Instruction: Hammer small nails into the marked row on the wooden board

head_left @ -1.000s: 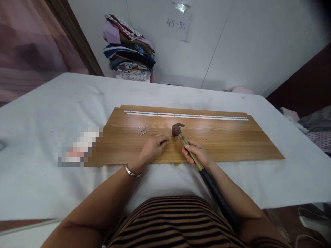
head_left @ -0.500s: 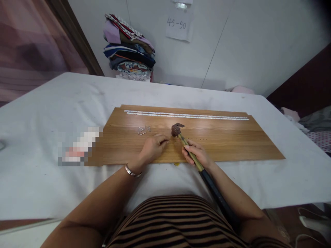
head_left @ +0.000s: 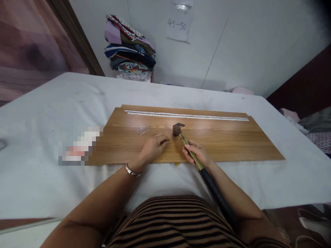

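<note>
Covered in white cloth (head_left: 51,106), the table (head_left: 261,103) carries a wooden board (head_left: 238,148). From the head view I see my right hand (head_left: 199,154) wrapped around the hammer (head_left: 206,176), whose head is over the board's middle. My left hand (head_left: 153,148) is near this head, fingers curled; I cannot tell if they pinch something. Loose nails (head_left: 143,133) lie beyond it.

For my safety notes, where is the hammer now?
In the head view, the hammer is near the centre, in the right hand, its claw head over the wooden board, right of the left hand.
</note>
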A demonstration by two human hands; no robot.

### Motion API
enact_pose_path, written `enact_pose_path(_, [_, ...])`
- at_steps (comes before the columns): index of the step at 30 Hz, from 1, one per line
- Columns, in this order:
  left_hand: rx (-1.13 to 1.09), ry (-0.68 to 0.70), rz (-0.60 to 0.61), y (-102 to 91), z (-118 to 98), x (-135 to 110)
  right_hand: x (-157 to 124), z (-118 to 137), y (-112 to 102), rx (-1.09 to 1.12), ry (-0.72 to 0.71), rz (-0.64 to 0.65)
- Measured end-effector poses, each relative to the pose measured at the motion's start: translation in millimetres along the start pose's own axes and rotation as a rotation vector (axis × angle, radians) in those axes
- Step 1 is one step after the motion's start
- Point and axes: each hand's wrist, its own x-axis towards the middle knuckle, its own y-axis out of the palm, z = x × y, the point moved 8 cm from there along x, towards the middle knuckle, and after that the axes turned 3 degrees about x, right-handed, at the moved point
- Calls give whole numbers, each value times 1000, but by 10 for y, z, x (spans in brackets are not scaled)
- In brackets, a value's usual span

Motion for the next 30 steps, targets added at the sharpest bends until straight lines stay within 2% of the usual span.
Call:
enact_pose_path(16, [-1, -2, -2, -1, -13, 6, -4, 12, 1, 14, -4, -27])
enact_pose_path(30, [9, 5, -1, 10, 7, 3, -22, 30, 28, 25, -11, 0])
